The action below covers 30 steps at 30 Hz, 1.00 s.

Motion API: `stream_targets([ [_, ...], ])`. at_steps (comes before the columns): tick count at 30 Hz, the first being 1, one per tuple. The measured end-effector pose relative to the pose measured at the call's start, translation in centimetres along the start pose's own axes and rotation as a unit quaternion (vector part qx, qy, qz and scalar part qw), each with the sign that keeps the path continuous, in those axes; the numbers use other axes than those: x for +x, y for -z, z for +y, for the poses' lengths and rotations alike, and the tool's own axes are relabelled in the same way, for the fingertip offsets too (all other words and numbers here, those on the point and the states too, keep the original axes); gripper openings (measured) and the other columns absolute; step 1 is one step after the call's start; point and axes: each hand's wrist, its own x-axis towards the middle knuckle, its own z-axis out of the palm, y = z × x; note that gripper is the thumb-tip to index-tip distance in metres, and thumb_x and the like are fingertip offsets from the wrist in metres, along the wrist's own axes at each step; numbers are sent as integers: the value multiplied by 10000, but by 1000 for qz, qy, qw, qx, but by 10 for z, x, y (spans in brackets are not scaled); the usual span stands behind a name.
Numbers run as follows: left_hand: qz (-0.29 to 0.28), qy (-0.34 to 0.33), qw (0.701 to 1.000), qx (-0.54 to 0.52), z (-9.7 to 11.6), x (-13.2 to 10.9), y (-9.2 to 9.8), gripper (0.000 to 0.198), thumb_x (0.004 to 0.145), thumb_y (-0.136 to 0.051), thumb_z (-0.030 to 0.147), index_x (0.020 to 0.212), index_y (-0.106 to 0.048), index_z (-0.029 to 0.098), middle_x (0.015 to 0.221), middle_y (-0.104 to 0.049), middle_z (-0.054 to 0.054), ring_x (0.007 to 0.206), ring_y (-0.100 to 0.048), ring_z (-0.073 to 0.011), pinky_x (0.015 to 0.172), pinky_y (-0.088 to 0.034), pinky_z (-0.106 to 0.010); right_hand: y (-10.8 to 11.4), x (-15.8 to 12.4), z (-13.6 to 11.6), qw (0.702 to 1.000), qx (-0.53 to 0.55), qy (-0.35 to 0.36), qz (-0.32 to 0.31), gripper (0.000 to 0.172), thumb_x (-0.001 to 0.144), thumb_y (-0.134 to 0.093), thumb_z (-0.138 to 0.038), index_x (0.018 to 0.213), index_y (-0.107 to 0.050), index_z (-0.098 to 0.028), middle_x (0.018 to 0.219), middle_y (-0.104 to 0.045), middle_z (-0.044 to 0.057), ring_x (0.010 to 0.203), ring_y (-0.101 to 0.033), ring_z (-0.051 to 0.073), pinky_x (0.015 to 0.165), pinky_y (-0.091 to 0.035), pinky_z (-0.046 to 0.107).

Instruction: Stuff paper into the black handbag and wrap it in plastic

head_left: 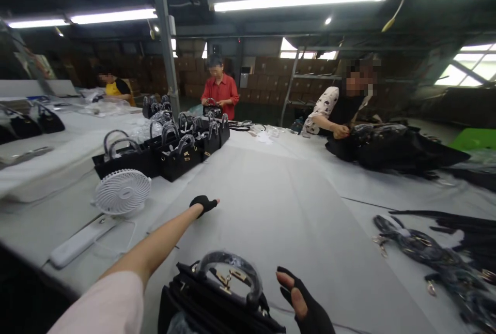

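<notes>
A black handbag (pixel 217 303) with plastic-wrapped handles and gold-coloured fittings stands at the near edge of the white table. Just right of it is my right hand (pixel 306 300) in a black fingerless glove, fingers apart and holding nothing. My left arm reaches forward over the table, and my left hand (pixel 204 206), gloved the same way, is beyond the bag, near the row of finished-looking black bags (pixel 180 158). One fingertip of it points right; the other fingers are hidden or too small to make out.
A white fan (pixel 123 192) stands on the left. Straps with metal clips (pixel 422 243) lie at the right. One person handles black bags (pixel 395 148) at the back right; another in red (pixel 220 88) stands across the table, a third at the far left.
</notes>
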Motion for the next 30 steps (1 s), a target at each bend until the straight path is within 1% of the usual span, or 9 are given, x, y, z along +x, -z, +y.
stream_targets([
  [4,12,14,998,60,15,9,-44,630,759,-627,502,1202,-623,54,1275,-596,-276,1180,-577,-409,883,-503,-436,39,13,39,978,-168,26,120,555,838,-531,-654,1120,-715,-212,1225,-672,110,1190,-601,303,1036,-498,442],
  [7,8,-21,996,86,7,21,-58,513,807,-559,374,1239,-611,103,1309,-602,-208,1214,-572,-346,934,-494,-398,58,11,61,962,-237,25,131,504,842,-528,-587,1077,-731,-190,1176,-693,120,1137,-636,293,1002,-528,439],
  [11,7,-46,993,113,1,39,-59,511,819,-514,302,1295,-586,132,1410,-542,-159,1277,-534,-300,1002,-471,-365,48,8,81,956,-262,-20,127,489,857,-485,-543,1089,-729,-188,1154,-703,107,1113,-651,279,995,-536,456],
  [16,-16,-77,989,124,17,40,-46,367,750,-555,249,1078,-694,160,1247,-656,-158,1194,-596,-323,953,-503,-391,34,6,103,951,-285,-33,115,606,840,-445,-537,1244,-666,-142,1264,-647,128,1196,-597,316,1044,-481,531],
  [19,-14,-99,989,109,39,25,-38,417,742,-540,157,1137,-671,139,1265,-639,-183,1250,-550,-345,1008,-459,-451,44,9,119,962,-249,-51,97,633,808,-469,-581,1209,-686,-142,1279,-637,137,1222,-575,327,1083,-439,529],
  [22,-21,-155,986,64,73,0,-37,450,822,-484,131,1257,-588,75,1388,-533,-229,1337,-466,-331,1097,-366,-444,51,33,127,975,-172,-115,85,682,752,-551,-650,1228,-663,-175,1287,-636,121,1246,-559,320,1112,-414,486],
  [25,-65,-241,968,-8,117,-36,-47,340,882,-489,209,1181,-611,100,1293,-605,-186,1198,-577,-271,1021,-434,-354,31,74,111,984,-71,-141,76,885,700,-600,-703,1404,-500,-176,1284,-639,124,1220,-583,298,1030,-495,415],
  [28,-133,-340,926,-94,156,-82,-61,206,905,-509,284,1013,-637,164,1026,-707,-59,938,-650,-163,835,-499,-241,-7,112,83,993,-26,-97,70,1075,649,-632,-707,1503,-338,-124,1311,-607,173,1154,-622,318,919,-552,411],
  [30,-246,-408,857,-197,170,-102,-68,226,916,-503,338,953,-626,152,912,-707,-36,799,-643,-134,703,-502,-215,-25,130,71,992,-43,-93,77,1080,600,-651,-710,1436,-438,-60,1229,-639,227,1078,-646,374,861,-560,461],
])
